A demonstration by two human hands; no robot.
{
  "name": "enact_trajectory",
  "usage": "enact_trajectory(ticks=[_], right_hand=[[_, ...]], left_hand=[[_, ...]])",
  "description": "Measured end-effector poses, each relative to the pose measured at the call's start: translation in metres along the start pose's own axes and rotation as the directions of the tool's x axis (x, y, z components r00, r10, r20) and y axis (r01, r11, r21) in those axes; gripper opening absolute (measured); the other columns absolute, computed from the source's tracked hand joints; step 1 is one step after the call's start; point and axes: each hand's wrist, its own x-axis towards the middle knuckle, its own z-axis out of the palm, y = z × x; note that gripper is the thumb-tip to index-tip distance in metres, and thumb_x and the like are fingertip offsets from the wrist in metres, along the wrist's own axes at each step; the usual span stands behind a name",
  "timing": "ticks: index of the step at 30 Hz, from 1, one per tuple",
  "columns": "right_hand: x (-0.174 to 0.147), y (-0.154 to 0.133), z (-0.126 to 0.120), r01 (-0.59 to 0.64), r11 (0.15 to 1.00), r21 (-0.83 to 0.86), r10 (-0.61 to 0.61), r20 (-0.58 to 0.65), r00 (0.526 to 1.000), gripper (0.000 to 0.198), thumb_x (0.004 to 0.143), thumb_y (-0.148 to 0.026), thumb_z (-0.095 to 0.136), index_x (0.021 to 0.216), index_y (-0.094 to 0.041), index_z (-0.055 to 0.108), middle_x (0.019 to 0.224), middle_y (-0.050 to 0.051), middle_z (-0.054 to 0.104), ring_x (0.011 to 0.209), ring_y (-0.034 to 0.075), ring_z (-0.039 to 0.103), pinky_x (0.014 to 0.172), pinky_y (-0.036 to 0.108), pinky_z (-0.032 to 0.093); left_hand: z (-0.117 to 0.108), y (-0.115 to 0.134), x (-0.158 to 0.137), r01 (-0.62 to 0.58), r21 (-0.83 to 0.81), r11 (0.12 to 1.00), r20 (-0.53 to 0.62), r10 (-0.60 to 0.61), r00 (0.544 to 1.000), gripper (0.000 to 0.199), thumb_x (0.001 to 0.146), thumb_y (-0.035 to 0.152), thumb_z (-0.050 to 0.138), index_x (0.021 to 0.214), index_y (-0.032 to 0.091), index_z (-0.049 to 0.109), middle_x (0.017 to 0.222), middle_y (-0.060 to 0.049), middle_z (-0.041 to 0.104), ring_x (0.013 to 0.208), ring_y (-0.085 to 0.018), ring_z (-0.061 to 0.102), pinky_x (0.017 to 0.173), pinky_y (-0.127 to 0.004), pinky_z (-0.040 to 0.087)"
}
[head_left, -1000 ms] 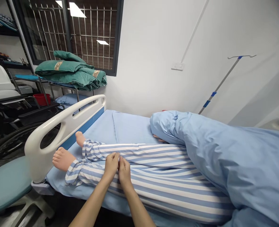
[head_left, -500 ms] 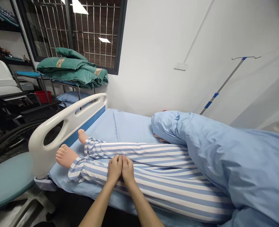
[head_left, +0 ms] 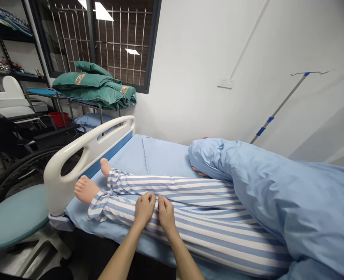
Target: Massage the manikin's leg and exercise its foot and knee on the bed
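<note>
My left hand [head_left: 145, 209] is curled into a loose fist over the nearer leg of the striped trousers [head_left: 207, 229]. Beside it, a small gap apart, my right hand [head_left: 166, 214] is closed in the same way, thumb side up. Nothing shows in either hand, though the undersides of the fingers are hidden. The blue-and-white trousers are on a figure lying on the bed, and its bare feet [head_left: 86, 189] point toward the white footboard [head_left: 72, 163]. A light blue quilt [head_left: 271, 186] covers the upper part of the figure.
A pale green overbed table or stool top [head_left: 17, 217] stands at the bed's lower left, with a wheelchair [head_left: 26, 171] behind it. Green folded bedding [head_left: 102, 87] lies under the barred window. An infusion pole [head_left: 279, 107] rises beyond the quilt.
My hands, side by side and touching before, have moved slightly apart, the right one shifting to the right. The view has turned a little to the left.
</note>
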Motion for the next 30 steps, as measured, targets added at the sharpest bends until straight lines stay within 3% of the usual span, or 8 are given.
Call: enact_trajectory(ticks=[10,14,19,21,23,30], right_hand=[[0.003,0.005,-0.002,-0.057,0.994,0.089,0.058,-0.008,0.998,0.041,0.082,-0.048,0.038,0.053,-0.019,0.036,0.048,-0.005,0.036,0.05,0.01,0.034,0.05,0.024,0.027],[0.004,0.006,-0.003,-0.06,0.985,0.162,0.065,-0.024,0.998,0.041,0.081,-0.05,0.04,0.054,-0.019,0.038,0.049,-0.005,0.038,0.05,0.01,0.034,0.05,0.023,0.029],[0.007,0.012,-0.007,-0.083,0.951,0.299,0.098,-0.034,0.995,0.04,0.082,-0.049,0.039,0.06,-0.017,0.048,0.056,-0.001,0.048,0.054,0.012,0.041,0.054,0.024,0.035],[0.007,0.013,-0.008,-0.085,0.947,0.309,0.099,-0.028,0.995,0.04,0.082,-0.049,0.039,0.059,-0.017,0.048,0.055,-0.002,0.048,0.054,0.012,0.04,0.053,0.024,0.035],[0.006,0.012,-0.009,-0.106,0.946,0.306,0.123,-0.036,0.992,0.04,0.081,-0.049,0.041,0.056,-0.018,0.045,0.051,-0.003,0.044,0.051,0.011,0.037,0.05,0.023,0.033],[0.004,0.009,-0.007,-0.11,0.937,0.332,0.144,-0.082,0.986,0.035,0.08,-0.046,0.046,0.059,-0.017,0.047,0.055,-0.002,0.047,0.055,0.012,0.041,0.053,0.024,0.037]], left_hand=[[-0.003,0.003,-0.004,-0.022,0.033,0.999,0.009,0.022,1.0,0.027,0.08,0.027,0.039,0.054,0.018,0.042,0.051,0.004,0.042,0.054,-0.009,0.035,0.057,-0.022,0.022],[-0.007,0.016,-0.005,-0.03,0.006,1.0,0.066,0.03,0.997,0.028,0.077,0.026,0.041,0.051,0.017,0.041,0.05,0.004,0.041,0.053,-0.009,0.035,0.055,-0.022,0.022],[0.0,0.045,-0.005,-0.035,-0.313,0.949,0.09,0.067,0.994,0.034,0.078,0.033,0.04,0.048,0.018,0.033,0.047,0.005,0.035,0.05,-0.008,0.034,0.052,-0.022,0.025],[0.007,0.047,-0.005,0.005,-0.47,0.883,0.074,0.034,0.997,0.037,0.08,0.037,0.036,0.049,0.019,0.032,0.046,0.005,0.034,0.048,-0.008,0.033,0.05,-0.021,0.027],[0.014,0.043,-0.006,0.023,-0.524,0.851,0.032,-0.008,0.999,0.037,0.082,0.039,0.033,0.05,0.019,0.034,0.047,0.004,0.037,0.048,-0.009,0.035,0.051,-0.021,0.029],[0.026,0.027,-0.012,-0.037,-0.175,0.984,-0.01,0.036,0.999,0.031,0.085,0.032,0.033,0.062,0.019,0.05,0.061,-0.002,0.058,0.06,-0.013,0.049,0.062,-0.024,0.032]])
